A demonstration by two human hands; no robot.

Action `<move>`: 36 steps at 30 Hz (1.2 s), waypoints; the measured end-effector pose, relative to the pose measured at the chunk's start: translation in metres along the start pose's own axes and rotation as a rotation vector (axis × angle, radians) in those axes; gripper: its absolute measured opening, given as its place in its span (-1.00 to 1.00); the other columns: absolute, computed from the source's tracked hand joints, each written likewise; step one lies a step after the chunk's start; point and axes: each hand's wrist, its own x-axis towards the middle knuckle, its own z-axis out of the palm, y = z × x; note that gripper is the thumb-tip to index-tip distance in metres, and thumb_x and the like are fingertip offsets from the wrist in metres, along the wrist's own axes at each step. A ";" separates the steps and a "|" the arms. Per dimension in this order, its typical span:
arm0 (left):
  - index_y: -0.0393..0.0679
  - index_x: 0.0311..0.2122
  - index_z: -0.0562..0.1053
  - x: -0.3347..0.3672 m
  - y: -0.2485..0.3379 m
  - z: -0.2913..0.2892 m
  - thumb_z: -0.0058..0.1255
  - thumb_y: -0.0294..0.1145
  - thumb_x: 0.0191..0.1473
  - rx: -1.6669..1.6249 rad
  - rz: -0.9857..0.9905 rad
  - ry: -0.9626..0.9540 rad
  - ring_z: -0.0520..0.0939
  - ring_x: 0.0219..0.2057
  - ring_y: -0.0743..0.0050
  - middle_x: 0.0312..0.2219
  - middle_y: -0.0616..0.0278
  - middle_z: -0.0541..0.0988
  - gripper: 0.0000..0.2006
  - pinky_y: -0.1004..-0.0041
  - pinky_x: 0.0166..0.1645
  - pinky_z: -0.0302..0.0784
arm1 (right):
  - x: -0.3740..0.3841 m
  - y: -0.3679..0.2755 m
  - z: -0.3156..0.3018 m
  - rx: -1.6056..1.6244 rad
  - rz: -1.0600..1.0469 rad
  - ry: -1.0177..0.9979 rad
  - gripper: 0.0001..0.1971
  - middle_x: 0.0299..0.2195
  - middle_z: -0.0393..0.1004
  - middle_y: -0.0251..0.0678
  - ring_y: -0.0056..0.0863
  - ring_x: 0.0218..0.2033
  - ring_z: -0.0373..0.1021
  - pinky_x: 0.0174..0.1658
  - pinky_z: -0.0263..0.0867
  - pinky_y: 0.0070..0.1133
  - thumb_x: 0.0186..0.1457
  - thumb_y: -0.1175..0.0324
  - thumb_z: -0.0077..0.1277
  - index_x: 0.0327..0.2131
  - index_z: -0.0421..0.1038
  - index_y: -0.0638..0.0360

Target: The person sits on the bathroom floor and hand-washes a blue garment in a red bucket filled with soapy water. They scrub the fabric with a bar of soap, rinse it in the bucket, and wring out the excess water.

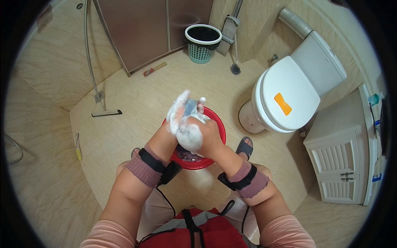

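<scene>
1. Grasping a grey-blue piece, caught between left hand and right hand, over the red basin and toward its far edge; cannot tell the closure of either hand's fingers under the thick white foam.
2. Judging by the lather, probably a soaping or rubbing step. Press with the palms rather than the fingertips, for even friction and a broad hold.
3. Draw the piece back from the far edge toward the middle of the basin, to catch drips inside the rim and not on the floor.
4. Rub in short strokes, then turn the piece for a fresh face. Cannot tell cloth from soap or brush by sight, so best to match pressure to feel.
5. Expect a slippery hold. Firm up one hand before shifting the other, and work low over the rim to shorten any fall.
6. Leave the dark purplish material, apparently wet cloth, lying toward the basin's near edge, away from the rubbing.
7. Tip the fingertips down to send suds into the basin, sparing the left cuff outside its left edge and the right cuff outside its right edge.
</scene>
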 end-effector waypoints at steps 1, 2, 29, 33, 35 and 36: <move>0.07 0.06 0.33 0.002 -0.005 -0.013 0.00 -0.18 0.17 0.108 0.176 0.042 0.49 -0.02 0.20 -0.07 0.07 0.49 -0.65 0.22 0.04 0.46 | 0.002 0.001 0.001 0.014 -0.041 0.034 -0.74 -0.56 0.52 -0.21 -0.19 -0.55 0.48 -0.47 0.39 -0.40 -0.14 0.19 0.26 -0.36 0.47 0.02; 0.09 0.04 0.35 0.005 -0.006 -0.027 -0.02 -0.22 0.18 0.217 0.353 0.086 0.50 -0.04 0.27 -0.09 0.06 0.50 -0.68 0.26 0.04 0.46 | 0.004 0.002 0.003 0.029 -0.082 0.067 -0.74 -0.59 0.51 -0.18 -0.15 -0.57 0.47 -0.49 0.39 -0.37 -0.16 0.18 0.26 -0.38 0.47 0.01; -0.03 0.33 -0.17 -0.020 -0.035 0.073 -0.37 0.09 0.29 0.679 0.446 0.118 0.28 0.19 0.28 0.17 0.10 0.22 -0.34 0.31 0.29 0.13 | 0.020 0.052 -0.002 0.208 0.533 0.050 -0.21 -0.12 0.41 0.04 -0.13 -0.10 0.43 -0.06 0.34 -0.45 -0.11 0.23 0.25 0.15 0.06 0.28; -0.02 0.29 -0.08 -0.019 -0.026 0.075 -0.35 0.02 0.30 0.624 0.476 0.125 0.32 0.16 0.29 0.10 0.09 0.33 -0.42 0.20 0.28 0.14 | 0.011 0.047 0.003 0.145 0.405 -0.030 -0.36 -0.18 0.47 0.02 -0.05 -0.19 0.46 -0.15 0.38 -0.38 -0.08 0.37 0.10 0.13 0.16 0.10; -0.03 0.25 0.02 -0.019 -0.022 0.074 -0.34 -0.01 0.30 0.524 0.427 0.190 0.32 0.16 0.31 0.07 0.09 0.37 -0.48 0.12 0.28 0.13 | 0.008 0.041 0.001 0.072 0.428 -0.096 -0.40 -0.25 0.50 0.00 0.00 -0.27 0.47 -0.20 0.40 -0.31 -0.09 0.35 0.09 0.11 0.21 0.04; 0.04 0.15 0.12 -0.022 -0.021 0.078 -0.25 -0.14 0.29 0.421 0.400 0.246 0.40 0.09 0.29 0.00 0.07 0.43 -0.62 0.07 0.21 0.25 | 0.009 0.033 -0.002 0.011 0.288 -0.039 -0.51 -0.34 0.52 -0.05 -0.01 -0.40 0.47 -0.32 0.40 -0.27 -0.10 0.29 0.12 0.00 0.36 -0.02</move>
